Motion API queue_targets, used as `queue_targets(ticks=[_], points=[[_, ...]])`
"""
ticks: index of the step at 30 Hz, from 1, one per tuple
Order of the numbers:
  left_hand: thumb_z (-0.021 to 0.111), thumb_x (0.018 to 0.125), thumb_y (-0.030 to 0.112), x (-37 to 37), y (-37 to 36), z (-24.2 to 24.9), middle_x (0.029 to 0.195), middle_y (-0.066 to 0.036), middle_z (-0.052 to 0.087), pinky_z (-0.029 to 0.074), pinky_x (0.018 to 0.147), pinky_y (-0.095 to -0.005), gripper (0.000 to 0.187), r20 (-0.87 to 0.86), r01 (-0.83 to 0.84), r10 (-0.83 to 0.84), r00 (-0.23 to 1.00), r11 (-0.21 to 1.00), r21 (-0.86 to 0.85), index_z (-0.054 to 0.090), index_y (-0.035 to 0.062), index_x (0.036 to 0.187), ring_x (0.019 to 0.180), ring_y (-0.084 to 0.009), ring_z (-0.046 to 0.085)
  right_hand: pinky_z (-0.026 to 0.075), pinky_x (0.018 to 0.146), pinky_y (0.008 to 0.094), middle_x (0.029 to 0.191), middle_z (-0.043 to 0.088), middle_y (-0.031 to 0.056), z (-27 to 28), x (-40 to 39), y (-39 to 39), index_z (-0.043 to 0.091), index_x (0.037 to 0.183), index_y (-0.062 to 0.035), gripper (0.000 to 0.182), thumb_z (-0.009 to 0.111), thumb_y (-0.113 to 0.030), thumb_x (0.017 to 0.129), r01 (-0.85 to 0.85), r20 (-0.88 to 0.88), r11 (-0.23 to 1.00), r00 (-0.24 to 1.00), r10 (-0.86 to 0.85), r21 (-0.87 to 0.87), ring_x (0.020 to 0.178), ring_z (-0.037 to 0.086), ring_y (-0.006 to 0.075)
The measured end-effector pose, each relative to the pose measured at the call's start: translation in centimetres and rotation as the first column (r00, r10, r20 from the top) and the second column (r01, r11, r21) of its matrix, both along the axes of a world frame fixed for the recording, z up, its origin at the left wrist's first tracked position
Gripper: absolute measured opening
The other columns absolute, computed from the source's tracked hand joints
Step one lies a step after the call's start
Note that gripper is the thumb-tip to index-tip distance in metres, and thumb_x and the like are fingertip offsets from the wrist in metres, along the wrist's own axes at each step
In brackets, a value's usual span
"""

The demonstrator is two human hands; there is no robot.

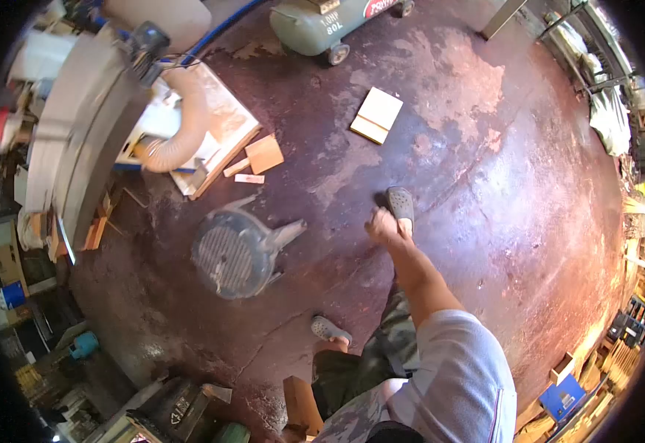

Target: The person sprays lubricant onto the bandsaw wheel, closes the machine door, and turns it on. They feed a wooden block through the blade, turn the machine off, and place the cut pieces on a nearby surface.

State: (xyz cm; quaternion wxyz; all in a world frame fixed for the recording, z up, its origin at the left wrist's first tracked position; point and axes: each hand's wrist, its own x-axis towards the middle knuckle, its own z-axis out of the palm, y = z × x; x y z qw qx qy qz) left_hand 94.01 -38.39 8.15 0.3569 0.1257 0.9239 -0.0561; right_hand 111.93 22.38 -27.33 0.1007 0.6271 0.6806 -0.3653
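My right hand [384, 225] hangs in front of me, over my forward shoe [400, 201]. Its fingers are curled in, and I see nothing in them. My left hand does not show. Beside my left leg, low in the view, is a brown wooden piece [302, 404]; what supports it is hidden. To the left of my right hand stands a round grey plastic stool [232, 255] with a slatted seat, slightly blurred. Ahead on the floor lies a pale wooden board or block [376, 115] with a darker stripe.
A green air compressor [311, 29] on wheels stands ahead. At upper left, a machine with a ribbed hose [190, 125] sits by a low board with wood offcuts [265, 153] beside it. A blue box [562, 397] and stacked wood line the right edge. The red floor [529, 221] is worn.
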Motion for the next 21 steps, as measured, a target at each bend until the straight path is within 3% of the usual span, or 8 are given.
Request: queue_targets(ticks=[3,4,7,15,16,18,19,21], points=[[0.086,0.067,0.031,2.3,12.4,-3.3,0.079,-0.014,0.072,0.055,0.066,-0.0422,0.047,-0.015,0.004,-0.005,1.0,0.998,-0.064,0.072,-0.001,0.098,0.07,-0.0274,0.069,0.05,0.105,0.049,0.139,0.054,0.023,-6.3,1.6,14.2,0.061,0.128,-0.0018,0.048,0.065,-0.02,0.084,-0.056,0.063,0.998,0.997,0.054,0.025,0.128,0.054,0.0426],[0.086,0.067,0.031,3.1,16.0,-3.8,0.079,-0.014,0.072,0.055,0.066,-0.0423,0.047,-0.017,0.004,-0.006,1.0,0.995,-0.099,0.072,-0.001,0.098,0.071,-0.0276,0.069,0.052,0.103,0.0482,0.135,0.055,0.0218,-10.7,1.7,17.2,0.061,0.127,-0.0019,0.044,0.064,-0.017,0.086,-0.102,0.1,0.975,0.991,0.083,0.199,0.13,0.052,0.0412],[0.086,0.067,0.031,4.9,25.8,-5.8,0.08,-0.015,0.072,0.056,0.066,-0.0426,0.047,-0.026,-0.01,0.005,1.0,0.981,-0.195,0.072,-0.0011,0.098,0.071,-0.028,0.07,0.056,0.099,0.0446,0.131,0.054,0.017,-17.2,1.1,27.0,0.054,0.131,-0.0015,0.046,0.063,-0.018,0.089,-0.207,0.179,0.971,0.966,0.185,0.116,0.127,0.053,0.0363],[0.087,0.066,0.031,5.6,41.2,-11.1,0.081,-0.016,0.073,0.056,0.067,-0.0433,0.047,-0.087,-0.06,0.036,0.996,0.954,-0.294,0.072,-0.0013,0.098,0.073,-0.0292,0.07,0.044,0.109,0.0476,0.148,0.047,0.0159,-32.4,1.5,36.3,0.051,0.145,-0.005,0.047,0.052,-0.022,0.101,-0.407,0.243,0.888,0.903,0.355,0.214,0.135,0.048,0.0332],[0.087,0.066,0.031,5.5,42.6,-11.7,0.081,-0.016,0.073,0.056,0.068,-0.0434,0.048,-0.09,-0.062,0.037,0.995,0.956,-0.288,0.072,-0.0013,0.098,0.073,-0.0293,0.071,0.04,0.113,0.0483,0.149,0.046,0.018,-31.9,1.2,36.6,0.051,0.146,-0.0055,0.048,0.051,-0.024,0.101,-0.464,0.273,0.881,0.862,0.427,0.089,0.138,0.045,0.0347],[0.087,0.066,0.031,5.1,45.0,-12.6,0.082,-0.016,0.073,0.056,0.068,-0.0436,0.048,-0.097,-0.074,0.05,0.994,0.964,-0.256,0.072,-0.0014,0.098,0.073,-0.0296,0.071,0.05,0.105,0.0434,0.135,0.051,0.0172,-31.2,2.0,36.2,0.051,0.141,0.0011,0.052,0.059,-0.018,0.094,-0.408,0.171,0.892,0.91,0.378,0.196,0.129,0.05,0.033],[0.087,0.066,0.031,5.2,45.8,-12.5,0.082,-0.016,0.073,0.056,0.068,-0.0437,0.048,-0.095,-0.078,0.056,0.994,0.967,-0.241,0.072,-0.0014,0.098,0.074,-0.0298,0.071,0.054,0.1,0.0452,0.131,0.053,0.0185,-28.9,1.8,37.0,0.05,0.141,0.0002,0.056,0.063,-0.018,0.089,-0.372,0.11,0.928,0.924,0.366,0.035,0.127,0.053,0.0345],[0.087,0.066,0.031,5.6,47.1,-11.9,0.082,-0.017,0.073,0.056,0.068,-0.0439,0.048,-0.092,-0.085,0.067,0.994,0.975,-0.206,0.072,-0.0014,0.098,0.074,-0.0301,0.071,0.056,0.096,0.0462,0.123,0.058,0.0229,-22.5,2.6,38.3,0.059,0.127,-0.0034,0.047,0.066,-0.019,0.083,-0.247,-0.056,0.967,0.967,0.25,0.058,0.116,0.059,0.0384]])
